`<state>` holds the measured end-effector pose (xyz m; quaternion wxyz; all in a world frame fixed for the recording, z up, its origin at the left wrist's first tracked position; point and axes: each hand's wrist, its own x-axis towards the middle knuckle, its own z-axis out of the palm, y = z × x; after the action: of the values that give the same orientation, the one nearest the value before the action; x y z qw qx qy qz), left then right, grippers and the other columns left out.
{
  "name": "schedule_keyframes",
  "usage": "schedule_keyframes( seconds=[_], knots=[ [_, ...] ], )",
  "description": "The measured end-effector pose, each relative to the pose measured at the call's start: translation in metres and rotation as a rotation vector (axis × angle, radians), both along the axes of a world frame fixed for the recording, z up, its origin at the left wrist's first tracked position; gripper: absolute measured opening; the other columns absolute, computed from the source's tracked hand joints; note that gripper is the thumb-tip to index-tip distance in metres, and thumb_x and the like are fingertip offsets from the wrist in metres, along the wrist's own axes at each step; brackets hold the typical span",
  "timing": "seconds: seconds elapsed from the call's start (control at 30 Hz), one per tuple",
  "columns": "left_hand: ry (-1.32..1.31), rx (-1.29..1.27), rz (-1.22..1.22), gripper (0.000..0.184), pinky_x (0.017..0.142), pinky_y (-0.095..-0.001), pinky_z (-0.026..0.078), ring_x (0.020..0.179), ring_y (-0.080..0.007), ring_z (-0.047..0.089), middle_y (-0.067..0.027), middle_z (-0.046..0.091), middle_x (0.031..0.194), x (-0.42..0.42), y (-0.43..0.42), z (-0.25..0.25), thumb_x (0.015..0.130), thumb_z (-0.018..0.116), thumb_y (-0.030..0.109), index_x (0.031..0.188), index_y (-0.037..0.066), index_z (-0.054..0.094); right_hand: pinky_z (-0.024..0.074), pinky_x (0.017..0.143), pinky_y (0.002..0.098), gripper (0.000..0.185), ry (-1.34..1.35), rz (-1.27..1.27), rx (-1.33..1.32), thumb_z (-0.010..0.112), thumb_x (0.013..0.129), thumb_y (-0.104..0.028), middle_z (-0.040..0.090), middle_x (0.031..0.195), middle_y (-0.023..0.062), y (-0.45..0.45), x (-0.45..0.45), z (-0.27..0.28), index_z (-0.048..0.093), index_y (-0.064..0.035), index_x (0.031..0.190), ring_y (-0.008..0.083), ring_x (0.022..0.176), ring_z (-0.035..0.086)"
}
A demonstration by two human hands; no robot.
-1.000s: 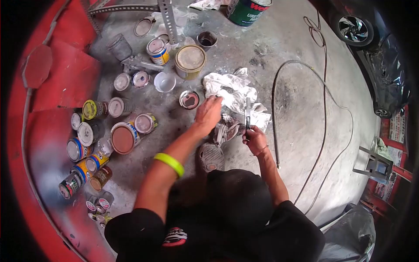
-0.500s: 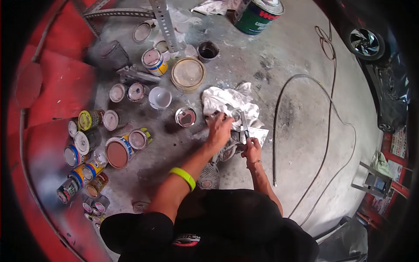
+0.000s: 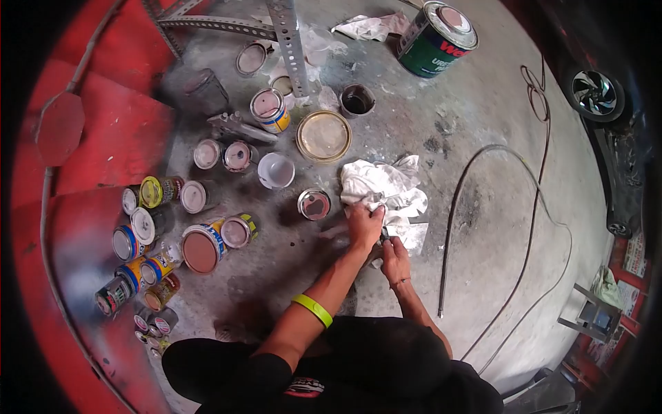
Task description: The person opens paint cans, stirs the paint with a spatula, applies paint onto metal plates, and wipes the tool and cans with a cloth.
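My left hand is closed at the near edge of a crumpled white rag on the floor, its fingers apparently gripping a fold of the cloth. Just below it, my right hand is wrapped around the dark handle of a narrow flat-bladed tool. The blade is mostly hidden by the left hand and the cloth. A pale flat sheet lies beside the rag. To the left stands an open can with a dark reddish patch inside.
Several paint cans cover the floor on the left, including a large brown-topped can. A round tan lid, a white cup and a black cup sit farther off. A green can, metal rack post and hose surround the area.
The left hand has come right and down to the tool in the right hand, covering the blade that stood exposed. The whole view has shifted slightly.
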<state>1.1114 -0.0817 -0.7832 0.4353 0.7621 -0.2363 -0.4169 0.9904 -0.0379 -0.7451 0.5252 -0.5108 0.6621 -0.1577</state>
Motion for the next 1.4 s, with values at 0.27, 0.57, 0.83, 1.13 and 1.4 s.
schedule_keyframes(
  seconds=[0.27,0.57,0.83,1.13,1.4],
  knots=[
    [0.142,-0.001,-0.039,0.038,0.058,-0.0441,0.047,0.06,-0.0331,0.063,-0.0183,0.065,0.067,-0.005,-0.015,-0.007,0.082,0.071,0.036,0.075,-0.001,0.066,0.0361,0.054,0.0265,0.02,-0.122,-0.019,-0.019,0.047,0.101,-0.02,0.047,0.066,-0.0014,0.003,-0.01,0.02,0.055,-0.0017,0.095,0.0076,0.061,0.042],
    [0.078,0.133,0.001,0.029,0.07,-0.0466,0.049,0.079,-0.0397,0.066,-0.0218,0.067,0.081,-0.014,-0.026,-0.016,0.088,0.065,0.03,0.088,0.001,0.065,0.0357,0.052,0.0274,0.026,-0.004,0.127,-0.032,0.045,0.102,-0.022,0.048,0.065,-0.0011,-0.006,0.002,0.049,0.055,0.0006,0.095,0.0077,0.059,0.042],
    [-0.252,-0.265,-0.254,0.028,0.071,-0.0486,0.049,0.078,-0.041,0.064,-0.0208,0.066,0.082,0.002,-0.034,0.02,0.097,0.052,0.026,0.089,0.002,0.063,0.0379,0.054,0.0341,0.025,0.126,0.284,-0.123,0.046,0.101,-0.021,0.051,0.065,0.006,-0.025,-0.031,0.067,0.055,0.0012,0.097,0.0151,0.059,0.046],
    [-0.346,-0.296,-0.321,0.051,0.069,-0.0503,0.049,0.076,-0.0442,0.063,-0.0273,0.063,0.074,0.005,-0.042,0.023,0.101,0.041,0.038,0.088,-0.004,0.066,0.0357,0.054,0.028,0.021,0.08,0.207,-0.182,0.05,0.101,-0.021,0.047,0.064,0.0,-0.041,-0.052,0.069,0.057,-0.002,0.096,0.0091,0.059,0.041],
    [0.028,0.032,0.035,0.065,0.069,-0.0504,0.048,0.075,-0.0447,0.064,-0.0267,0.063,0.072,0.021,-0.059,0.025,0.103,0.028,0.046,0.084,-0.003,0.066,0.0234,0.041,0.0208,0.021,-0.319,-0.383,-0.13,0.049,0.103,-0.027,0.038,0.063,-0.009,-0.019,-0.033,0.066,0.049,-0.0121,0.087,0.0006,0.051,0.033]
  ],
)
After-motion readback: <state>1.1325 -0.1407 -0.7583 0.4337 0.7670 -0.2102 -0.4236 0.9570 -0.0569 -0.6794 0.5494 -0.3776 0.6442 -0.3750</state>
